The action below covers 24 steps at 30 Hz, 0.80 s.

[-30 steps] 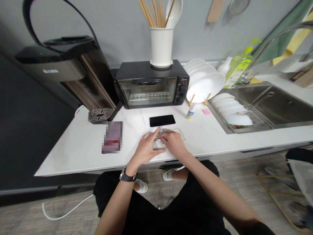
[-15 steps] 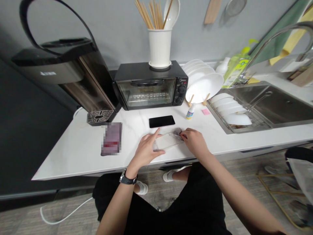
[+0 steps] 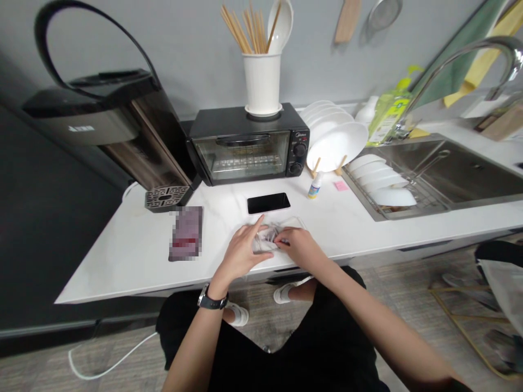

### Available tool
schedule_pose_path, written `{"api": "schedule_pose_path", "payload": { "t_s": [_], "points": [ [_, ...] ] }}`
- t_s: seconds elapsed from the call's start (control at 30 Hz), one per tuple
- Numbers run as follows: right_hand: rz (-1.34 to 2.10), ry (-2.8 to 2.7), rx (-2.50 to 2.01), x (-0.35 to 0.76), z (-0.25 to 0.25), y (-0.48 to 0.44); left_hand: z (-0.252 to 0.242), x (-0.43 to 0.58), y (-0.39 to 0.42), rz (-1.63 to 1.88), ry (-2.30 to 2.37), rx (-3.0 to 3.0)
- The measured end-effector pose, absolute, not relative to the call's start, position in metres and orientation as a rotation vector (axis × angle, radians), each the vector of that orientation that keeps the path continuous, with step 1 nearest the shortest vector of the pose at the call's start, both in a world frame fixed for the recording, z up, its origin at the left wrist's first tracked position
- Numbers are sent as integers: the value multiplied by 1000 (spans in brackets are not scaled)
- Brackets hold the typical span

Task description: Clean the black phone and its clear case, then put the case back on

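A clear phone case point(image 3: 295, 222) lies flat on the white counter point(image 3: 134, 245) near its front edge. My left hand point(image 3: 244, 249) grips the case's left end, index finger pointing up and away. My right hand point(image 3: 299, 246) is closed in a pinch on a small grey cloth point(image 3: 267, 236), pressed on the case right beside my left fingers. A black phone point(image 3: 268, 203) lies screen up just beyond the case. I wear a watch point(image 3: 211, 299) on my left wrist.
A blurred dark booklet point(image 3: 186, 233) lies left of my hands. Behind stand a toaster oven point(image 3: 247, 144) with a utensil holder point(image 3: 262, 81) on top, a water dispenser point(image 3: 110, 125), racked plates point(image 3: 337, 144), a small bottle point(image 3: 314, 186), a pink note point(image 3: 341, 185), and a sink point(image 3: 445, 169).
My right hand swept the cloth out to the case's right end, then came back left to meet my left hand. My left hand kept holding the case.
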State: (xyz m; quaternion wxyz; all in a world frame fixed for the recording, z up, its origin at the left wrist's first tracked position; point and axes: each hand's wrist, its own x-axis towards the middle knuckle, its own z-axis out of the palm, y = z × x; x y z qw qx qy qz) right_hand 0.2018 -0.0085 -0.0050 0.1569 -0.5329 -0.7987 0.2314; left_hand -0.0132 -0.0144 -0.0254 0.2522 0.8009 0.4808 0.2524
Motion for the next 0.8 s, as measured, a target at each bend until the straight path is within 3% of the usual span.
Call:
{"api": "schedule_pose_path", "payload": {
  "t_s": [0.27,0.53,0.7,0.8],
  "points": [
    [121,-2260,-1867,237,-4,14,-24,-11,-10,681,1303,2192],
    [452,-2386,-1434,148,-12,0,-29,-15,-11,709,1343,2153],
    [654,-2290,-1500,189,-8,-7,-25,-14,-14,694,1330,2143],
    [484,-2264,-1663,229,-5,-7,-24,-12,-14,668,1311,2180]
  ]
}}
